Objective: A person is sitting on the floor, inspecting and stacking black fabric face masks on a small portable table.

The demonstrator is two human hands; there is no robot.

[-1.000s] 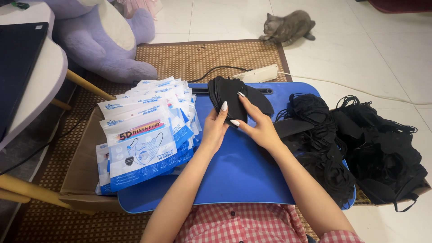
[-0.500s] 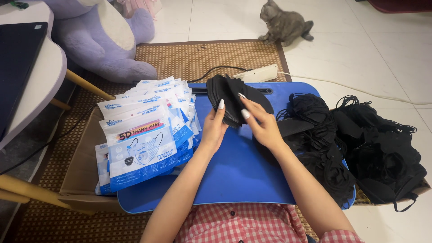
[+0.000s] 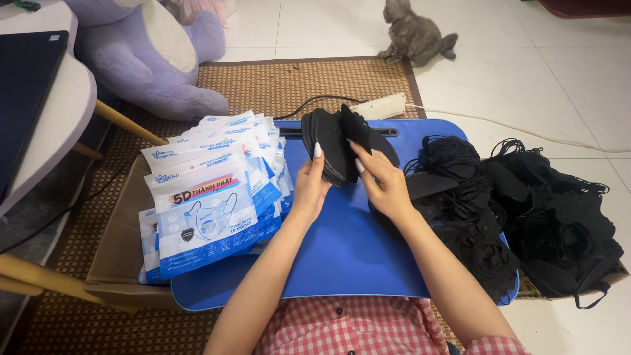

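Note:
A stack of folded black face masks (image 3: 335,141) stands on edge at the far side of a blue lap tray (image 3: 342,256). My left hand (image 3: 309,184) cups the stack's left side from below. My right hand (image 3: 384,181) grips its right side, thumb on the front mask. A fanned pile of white-and-blue mask packets (image 3: 210,197) lies to the left, overhanging the tray. A heap of loose black masks with ear loops (image 3: 513,210) sits to the right.
A brown cardboard box (image 3: 115,243) lies under the packets. A white power strip (image 3: 378,105) and its cable run behind the tray on a woven mat. A purple plush toy (image 3: 151,59), a white table with a dark laptop (image 3: 26,92) and a grey cat (image 3: 414,33) are nearby.
Both hands lifted the mask stack slightly and squared it more upright. The cat moved left along the tiled floor.

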